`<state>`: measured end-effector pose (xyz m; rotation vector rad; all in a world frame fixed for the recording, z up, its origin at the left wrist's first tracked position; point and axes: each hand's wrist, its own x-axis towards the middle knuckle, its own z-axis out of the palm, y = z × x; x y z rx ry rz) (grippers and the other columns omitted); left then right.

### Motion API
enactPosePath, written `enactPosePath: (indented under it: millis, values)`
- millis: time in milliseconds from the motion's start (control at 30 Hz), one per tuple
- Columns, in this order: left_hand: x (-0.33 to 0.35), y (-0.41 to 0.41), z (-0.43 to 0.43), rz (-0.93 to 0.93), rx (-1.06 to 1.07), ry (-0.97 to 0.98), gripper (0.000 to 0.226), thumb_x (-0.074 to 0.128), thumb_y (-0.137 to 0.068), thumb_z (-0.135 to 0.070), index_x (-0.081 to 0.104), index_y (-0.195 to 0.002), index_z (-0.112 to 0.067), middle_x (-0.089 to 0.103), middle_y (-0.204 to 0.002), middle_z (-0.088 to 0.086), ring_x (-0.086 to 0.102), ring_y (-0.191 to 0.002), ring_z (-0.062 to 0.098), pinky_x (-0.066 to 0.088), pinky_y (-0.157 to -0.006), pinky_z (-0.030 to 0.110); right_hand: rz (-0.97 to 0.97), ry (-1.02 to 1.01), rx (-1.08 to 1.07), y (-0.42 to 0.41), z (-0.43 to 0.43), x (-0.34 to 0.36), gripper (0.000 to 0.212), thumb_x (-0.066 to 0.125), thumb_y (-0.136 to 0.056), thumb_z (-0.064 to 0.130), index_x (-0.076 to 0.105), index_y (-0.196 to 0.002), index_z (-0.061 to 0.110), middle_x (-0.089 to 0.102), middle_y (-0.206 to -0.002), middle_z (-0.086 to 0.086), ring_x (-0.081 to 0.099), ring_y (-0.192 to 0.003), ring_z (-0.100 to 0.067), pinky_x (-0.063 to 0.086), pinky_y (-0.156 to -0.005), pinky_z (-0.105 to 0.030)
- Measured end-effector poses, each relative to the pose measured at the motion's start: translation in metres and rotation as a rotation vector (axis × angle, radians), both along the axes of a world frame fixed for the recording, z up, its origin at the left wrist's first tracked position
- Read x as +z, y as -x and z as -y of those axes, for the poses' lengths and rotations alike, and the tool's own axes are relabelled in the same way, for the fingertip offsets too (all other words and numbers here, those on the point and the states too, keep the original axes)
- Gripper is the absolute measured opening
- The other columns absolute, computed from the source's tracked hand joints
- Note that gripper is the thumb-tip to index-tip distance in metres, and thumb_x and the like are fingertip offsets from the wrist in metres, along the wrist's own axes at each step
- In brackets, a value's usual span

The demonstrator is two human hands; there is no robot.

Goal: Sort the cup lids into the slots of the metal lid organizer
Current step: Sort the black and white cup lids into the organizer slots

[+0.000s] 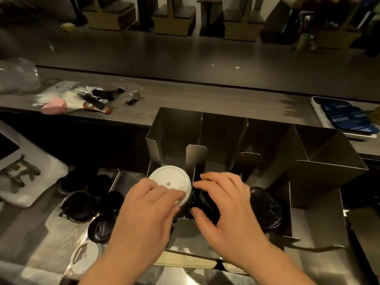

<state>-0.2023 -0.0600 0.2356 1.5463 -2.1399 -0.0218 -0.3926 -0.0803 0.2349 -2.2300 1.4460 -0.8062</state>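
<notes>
Fingers (164, 192) of left hand (148, 206) pinch white lid (167, 178), top-up — right hand (226, 204) clasps black lid (203, 202) alongside.

White lid (168, 179), black lids (265, 208), grey metal organizer (329, 167), pink object (53, 105)

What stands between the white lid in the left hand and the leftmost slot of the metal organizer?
Nothing visible does. The left hand holds the white lid right at the front of the leftmost slot. The metal divider stands beside it, to its right, and the right hand grips black lids in the next slot.
</notes>
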Motion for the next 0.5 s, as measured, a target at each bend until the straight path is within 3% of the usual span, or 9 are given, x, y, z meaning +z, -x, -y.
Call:
enactPosePath:
  millis: [67, 133, 200, 267, 367, 500]
  values:
    - [-0.003, 0.002, 0.002, 0.000, 0.022, 0.009, 0.017, 0.064, -0.083, -0.012, 0.071, -0.092, -0.024, 0.056, -0.095, -0.006, 0.047, -0.089, 0.018, 0.047, -0.070, 0.033, -0.039, -0.034, 0.045, -0.009, 0.006, -0.002, 0.043, 0.056, -0.085, 0.046, 0.053, -0.128, 0.038, 0.043, -0.132, 0.026, 0.032, -0.129, 0.000, 0.028, -0.106, -0.033]
    - [-0.005, 0.001, 0.004, -0.046, 0.067, -0.011, 0.018, 0.072, -0.081, -0.008, 0.071, -0.091, -0.023, 0.053, -0.104, -0.001, 0.046, -0.097, 0.020, 0.047, -0.071, 0.030, -0.093, -0.055, 0.087, -0.015, 0.010, -0.005, 0.046, 0.055, -0.088, 0.047, 0.048, -0.133, 0.039, 0.040, -0.138, 0.025, 0.029, -0.131, 0.001, 0.026, -0.110, -0.037]
    - [-0.006, -0.003, 0.005, -0.109, 0.094, -0.061, 0.021, 0.075, -0.082, -0.015, 0.068, -0.098, -0.025, 0.052, -0.122, 0.002, 0.046, -0.111, 0.018, 0.044, -0.080, 0.023, -0.131, -0.070, 0.098, -0.019, 0.015, -0.005, 0.049, 0.055, -0.090, 0.045, 0.045, -0.138, 0.040, 0.039, -0.142, 0.025, 0.026, -0.135, 0.001, 0.022, -0.115, -0.040]
    - [-0.007, -0.007, 0.006, -0.196, 0.117, -0.120, 0.028, 0.070, -0.086, -0.025, 0.059, -0.111, -0.031, 0.041, -0.138, -0.007, 0.045, -0.115, 0.009, 0.037, -0.084, 0.013, -0.145, -0.059, 0.086, -0.023, 0.017, -0.004, 0.049, 0.055, -0.091, 0.043, 0.046, -0.139, 0.040, 0.041, -0.142, 0.025, 0.026, -0.135, 0.003, 0.019, -0.116, -0.040]
    - [-0.010, -0.013, 0.008, -0.290, 0.142, -0.163, 0.041, 0.071, -0.087, -0.032, 0.052, -0.124, -0.035, 0.032, -0.138, -0.024, 0.042, -0.109, -0.007, 0.035, -0.077, 0.002, -0.191, -0.050, 0.048, -0.029, 0.019, -0.002, 0.047, 0.053, -0.090, 0.045, 0.047, -0.137, 0.042, 0.043, -0.140, 0.028, 0.028, -0.133, 0.003, 0.018, -0.116, -0.042]
    - [-0.011, -0.017, 0.013, -0.406, 0.135, -0.182, 0.047, 0.078, -0.082, -0.029, 0.054, -0.121, -0.037, 0.035, -0.127, -0.030, 0.036, -0.115, -0.019, 0.032, -0.085, -0.004, -0.218, -0.056, -0.003, -0.032, 0.019, -0.003, 0.044, 0.058, -0.089, 0.044, 0.051, -0.132, 0.044, 0.048, -0.136, 0.028, 0.032, -0.131, 0.003, 0.020, -0.115, -0.045]
